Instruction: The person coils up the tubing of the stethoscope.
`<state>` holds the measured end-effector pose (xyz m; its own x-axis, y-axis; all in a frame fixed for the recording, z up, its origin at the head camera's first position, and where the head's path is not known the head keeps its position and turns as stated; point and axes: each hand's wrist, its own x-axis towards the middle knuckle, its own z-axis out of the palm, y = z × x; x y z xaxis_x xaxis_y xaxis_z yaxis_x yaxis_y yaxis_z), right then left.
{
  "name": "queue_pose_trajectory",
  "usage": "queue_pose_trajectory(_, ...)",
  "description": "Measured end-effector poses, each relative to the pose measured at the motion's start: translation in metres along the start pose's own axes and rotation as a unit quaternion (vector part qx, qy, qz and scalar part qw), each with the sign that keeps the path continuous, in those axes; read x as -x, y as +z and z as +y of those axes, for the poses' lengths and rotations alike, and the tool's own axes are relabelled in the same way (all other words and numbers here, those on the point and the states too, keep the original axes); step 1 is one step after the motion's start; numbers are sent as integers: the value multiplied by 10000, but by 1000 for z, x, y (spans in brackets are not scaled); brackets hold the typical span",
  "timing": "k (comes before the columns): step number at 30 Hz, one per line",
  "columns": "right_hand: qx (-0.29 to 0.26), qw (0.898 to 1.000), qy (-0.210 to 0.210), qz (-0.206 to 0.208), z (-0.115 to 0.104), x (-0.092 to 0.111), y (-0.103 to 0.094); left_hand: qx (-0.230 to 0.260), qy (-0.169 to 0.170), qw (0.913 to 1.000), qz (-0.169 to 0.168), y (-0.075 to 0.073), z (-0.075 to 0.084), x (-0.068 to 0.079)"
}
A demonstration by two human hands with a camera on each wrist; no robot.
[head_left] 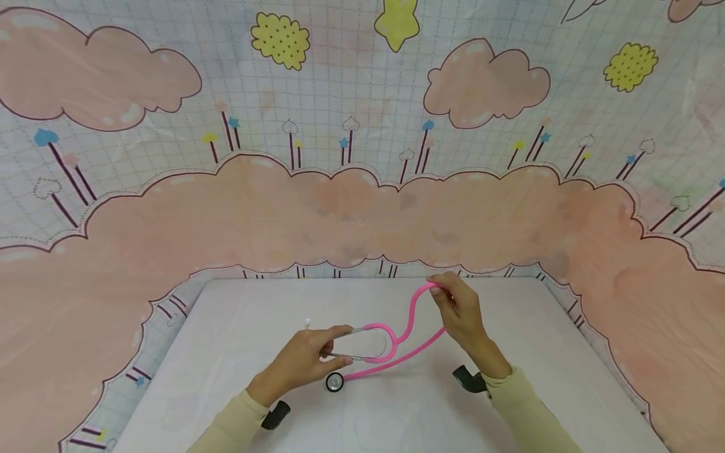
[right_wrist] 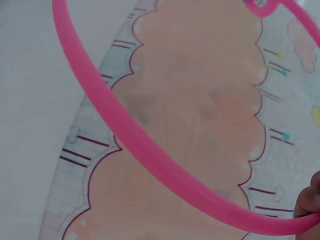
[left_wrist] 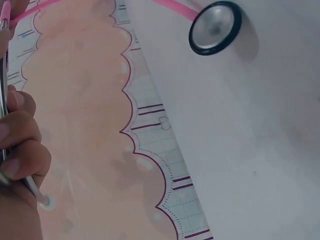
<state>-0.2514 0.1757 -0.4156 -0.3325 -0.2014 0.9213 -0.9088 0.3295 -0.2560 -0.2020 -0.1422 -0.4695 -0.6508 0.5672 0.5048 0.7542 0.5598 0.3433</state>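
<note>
A stethoscope with pink tubing [head_left: 412, 314] is held up between both hands over the white table. My left hand [head_left: 308, 358] grips its metal ear tubes [head_left: 354, 333], fingers curled round them; one pale eartip [left_wrist: 47, 202] pokes out below the fingers in the left wrist view. The round chest piece [head_left: 335, 382], silver with a black rim, hangs just below the left hand. My right hand [head_left: 461, 308] pinches the pink tube near the table's far edge. From there the tube loops back down toward the chest piece, and a long curve of it [right_wrist: 150, 162] crosses the right wrist view.
The white table [head_left: 255, 308] lies under both hands. A patterned cloth [head_left: 362, 214] with clouds and stars stands behind it and drapes along both sides. Black wrist-camera mounts [head_left: 469, 379] stick out from the wrists.
</note>
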Motion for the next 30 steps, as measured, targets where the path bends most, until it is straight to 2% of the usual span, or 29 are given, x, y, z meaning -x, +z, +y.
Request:
queue_pose_trajectory(5,-121,9997,-204,-62,-6,-8,6,81,272,9996,-96,-1,7,-2)
queue_pose_trajectory(11,-262,9990,-232,-267,-10,-13,14,123,683,9976,34,0,14,-5)
queue_pose_trajectory(19,-156,9981,-155,-581,-13,-17,26,260,844,9960,116,2,24,-9)
queue_pose_trajectory(30,-182,9957,-134,-895,-17,-17,40,152,1391,9874,743,3,34,-16)
